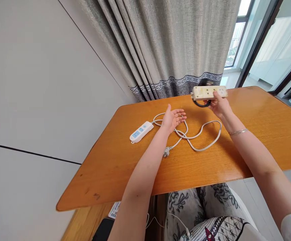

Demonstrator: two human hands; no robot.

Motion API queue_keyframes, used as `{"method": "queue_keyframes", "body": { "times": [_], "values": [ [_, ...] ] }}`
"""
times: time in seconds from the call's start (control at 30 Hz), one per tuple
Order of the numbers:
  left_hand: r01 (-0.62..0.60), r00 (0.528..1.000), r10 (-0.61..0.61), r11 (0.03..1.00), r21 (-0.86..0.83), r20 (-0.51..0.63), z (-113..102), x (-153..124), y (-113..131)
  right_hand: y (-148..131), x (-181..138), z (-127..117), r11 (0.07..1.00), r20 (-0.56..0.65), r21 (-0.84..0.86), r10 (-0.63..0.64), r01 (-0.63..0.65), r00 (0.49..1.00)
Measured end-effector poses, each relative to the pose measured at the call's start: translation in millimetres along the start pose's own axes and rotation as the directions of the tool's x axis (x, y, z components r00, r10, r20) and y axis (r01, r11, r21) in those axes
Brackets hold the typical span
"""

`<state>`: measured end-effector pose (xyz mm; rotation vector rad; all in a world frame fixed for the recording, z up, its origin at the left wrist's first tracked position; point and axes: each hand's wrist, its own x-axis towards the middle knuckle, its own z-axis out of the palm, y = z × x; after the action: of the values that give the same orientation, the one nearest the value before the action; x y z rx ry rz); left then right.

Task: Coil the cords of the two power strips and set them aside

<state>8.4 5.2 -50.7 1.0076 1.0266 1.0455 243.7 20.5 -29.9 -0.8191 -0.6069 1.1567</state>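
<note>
My right hand (220,104) is closed around an off-white power strip (209,92) and holds it up above the far right part of the table. A black cord (202,104) is bundled under that strip, partly hidden by my fingers. Open and empty, my left hand (172,119) hovers palm inward with fingers spread, over or close to a loosely looped white cable (198,135). Left of it, a white power strip with blue sockets (141,132) lies on the table. The cable's plug (167,152) rests beside my left forearm.
The orange-brown wooden table (110,167) has rounded corners. Grey curtains (175,43) hang behind it, and a pale wall panel (35,83) stands along its left side. At the right is a dark-framed glass door (258,43). A thin white cord (178,219) lies across my lap.
</note>
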Motion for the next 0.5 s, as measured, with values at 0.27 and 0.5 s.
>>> {"method": "queue_keyframes", "body": {
  "times": [0.27,0.5],
  "values": [
    [0.054,0.997,-0.033,0.947,0.316,-0.071,-1.9,14.2,-27.6,-48.0,80.4,-115.7,0.954,-0.632,-0.3,-0.195,-0.005,0.75],
    [0.033,0.999,-0.046,0.889,0.457,0.018,-0.1,13.7,-32.2,-52.8,109.2,-160.9,0.731,-0.625,-0.615,-0.221,-0.297,0.749]
  ]
}}
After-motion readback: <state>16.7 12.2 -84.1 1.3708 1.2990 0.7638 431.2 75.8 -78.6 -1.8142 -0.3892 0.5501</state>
